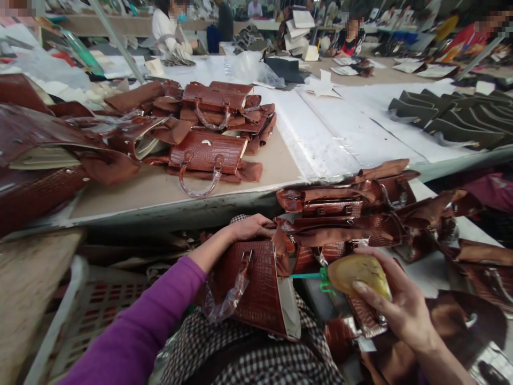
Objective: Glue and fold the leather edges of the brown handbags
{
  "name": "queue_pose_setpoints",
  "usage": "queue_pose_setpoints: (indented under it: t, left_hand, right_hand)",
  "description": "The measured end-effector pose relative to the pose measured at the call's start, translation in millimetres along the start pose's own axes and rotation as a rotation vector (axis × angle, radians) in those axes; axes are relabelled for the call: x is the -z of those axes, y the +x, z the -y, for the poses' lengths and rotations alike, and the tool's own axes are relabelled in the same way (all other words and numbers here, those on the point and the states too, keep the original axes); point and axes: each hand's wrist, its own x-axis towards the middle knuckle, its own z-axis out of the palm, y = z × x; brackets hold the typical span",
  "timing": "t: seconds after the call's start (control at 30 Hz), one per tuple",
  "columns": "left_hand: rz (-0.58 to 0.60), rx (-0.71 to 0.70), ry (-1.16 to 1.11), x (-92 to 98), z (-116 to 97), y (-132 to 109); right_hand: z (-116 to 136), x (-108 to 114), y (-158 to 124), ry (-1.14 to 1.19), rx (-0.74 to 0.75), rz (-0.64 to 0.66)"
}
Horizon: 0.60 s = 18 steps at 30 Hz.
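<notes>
A brown crocodile-patterned handbag (pixel 258 283) lies across my lap, its plastic-wrapped handle (pixel 236 291) hanging toward me. My left hand (pixel 253 227) is closed over the bag's far edge, fingertips partly hidden. In my right hand (pixel 406 305) is a yellowish, translucent squeeze bottle (pixel 352 272), held on its side. Its thin teal nozzle (pixel 306 276), with green material wound at the base, points left at the bag's open side. The pale lining (pixel 289 305) shows there. Whether the nozzle's tip touches the bag I cannot tell.
Several brown handbags (pixel 208 152) lie on the worktable (pixel 272 184) ahead. More brown bags (pixel 340 208) are piled close on my right. A white plastic basket (pixel 80 299) stands at my left. Dark green pieces (pixel 460 115) lie farther right; people work at the back.
</notes>
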Motion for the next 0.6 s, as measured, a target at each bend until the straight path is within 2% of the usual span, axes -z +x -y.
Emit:
queue_pose_setpoints:
  t: [0.23, 0.6]
  left_hand:
    - [-0.010, 0.025, -0.014, -1.2, -0.6, 0.8]
    - [-0.035, 0.010, -0.005, -3.8, -4.0, 3.0]
  right_hand:
    - [-1.1, 4.2, 10.1, 0.026, 0.039, 0.047]
    - [7.5, 19.2, 8.0, 0.008, 0.074, 0.243]
